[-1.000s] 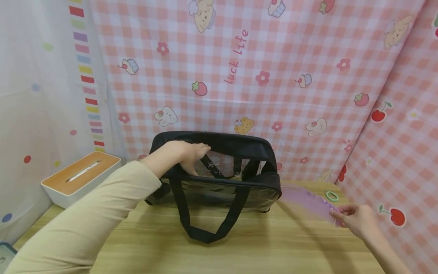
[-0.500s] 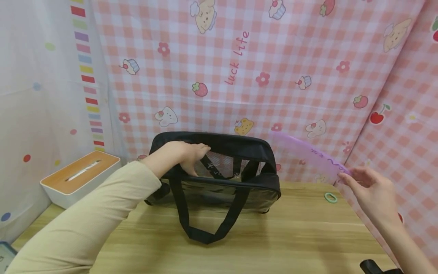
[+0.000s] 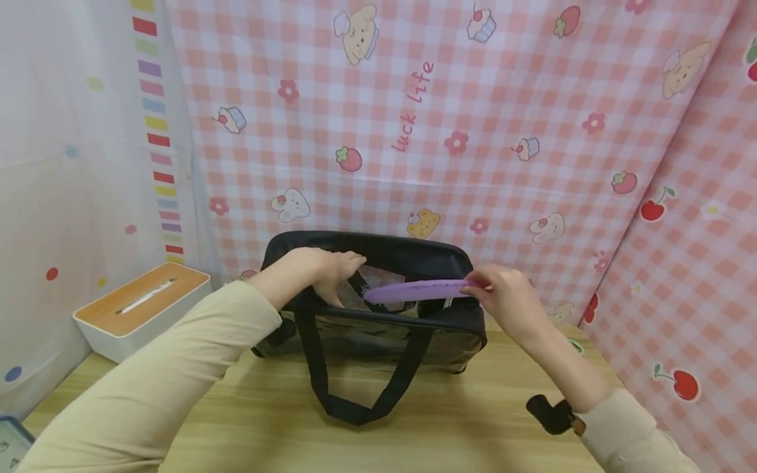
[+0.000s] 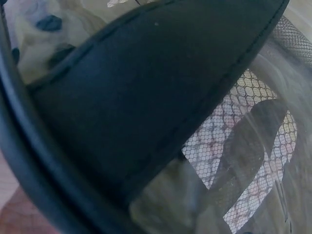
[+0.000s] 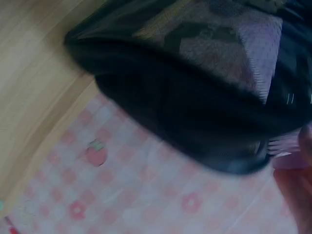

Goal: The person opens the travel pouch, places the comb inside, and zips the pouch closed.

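A black bag with clear panels (image 3: pixel 378 341) stands with its top opening spread, a strap handle (image 3: pixel 355 410) drooping over its front. My left hand (image 3: pixel 331 272) rests in the left part of the opening, thumb down toward the front rim and fingers stretched toward the back. The left wrist view is mostly filled by the bag's black band (image 4: pixel 146 92) and mesh (image 4: pixel 214 136). My right hand (image 3: pixel 505 295) pinches one end of a translucent purple ruler (image 3: pixel 414 290) at the bag's right end. The ruler's other end lies across the opening; its edge ticks (image 5: pixel 261 68) show in the right wrist view.
A white tissue box with a wooden lid (image 3: pixel 142 305) stands at the left. A small green ring (image 3: pixel 575 347) lies at the right, partly behind my forearm. Patterned cloth (image 3: pixel 449 177) hangs close behind the bag. A blue-edged item (image 3: pixel 13 439) shows at the lower left.
My right hand has lifted the ruler off the tabletop at the right and carried it left over the bag's opening. The left hand has stayed in the opening.
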`<state>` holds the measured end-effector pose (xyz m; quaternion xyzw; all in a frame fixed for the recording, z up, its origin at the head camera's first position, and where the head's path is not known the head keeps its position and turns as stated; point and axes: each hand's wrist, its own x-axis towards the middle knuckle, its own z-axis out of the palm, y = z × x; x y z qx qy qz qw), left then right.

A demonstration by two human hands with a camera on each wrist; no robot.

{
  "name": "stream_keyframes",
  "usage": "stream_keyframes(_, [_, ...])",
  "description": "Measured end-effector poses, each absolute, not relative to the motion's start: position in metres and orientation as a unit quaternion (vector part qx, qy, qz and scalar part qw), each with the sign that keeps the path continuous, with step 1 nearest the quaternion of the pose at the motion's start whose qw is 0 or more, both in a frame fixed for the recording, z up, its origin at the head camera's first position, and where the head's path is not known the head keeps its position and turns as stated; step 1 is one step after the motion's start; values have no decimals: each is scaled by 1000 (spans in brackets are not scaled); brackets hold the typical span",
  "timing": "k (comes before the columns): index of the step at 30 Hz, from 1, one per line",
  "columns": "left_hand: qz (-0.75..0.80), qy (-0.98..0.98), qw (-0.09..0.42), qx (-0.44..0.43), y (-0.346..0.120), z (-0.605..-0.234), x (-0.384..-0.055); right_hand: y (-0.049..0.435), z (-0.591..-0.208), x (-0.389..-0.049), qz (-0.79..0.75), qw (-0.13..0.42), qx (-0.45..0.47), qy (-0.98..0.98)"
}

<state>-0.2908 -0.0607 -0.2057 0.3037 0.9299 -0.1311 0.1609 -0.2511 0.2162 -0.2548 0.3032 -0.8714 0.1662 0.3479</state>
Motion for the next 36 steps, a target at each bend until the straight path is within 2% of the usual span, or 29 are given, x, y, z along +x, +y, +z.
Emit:
stream_keyframes(5, [-133,930,161,304,-60,-207,-289,178,-247,-272,176,167,222,-944])
stream_keyframes(11, [-145,929,157,303,-58,-210,-288,152,-239,-294,114,-28,125,-985])
stream_keyframes(14, [-148,930,155,299,-58,-210,-288,145,-237,-301,79,-108,123,-983])
stream_keyframes(20, [-145,930,155,301,-56,-209,-286,137,-247,-312,76,-231,150,-958])
stream_keyframes(23, [-148,929,157,300,-55,-209,-286,134,-253,-315,16,-259,185,-948])
stream_keyframes(27, [-150,930,159,295,-55,-208,-286,132,-255,-316,-23,-258,210,-943])
stream_keyframes(36, [-117,938,150,291,-65,-210,-291,132,-240,-301,171,-146,210,-951])
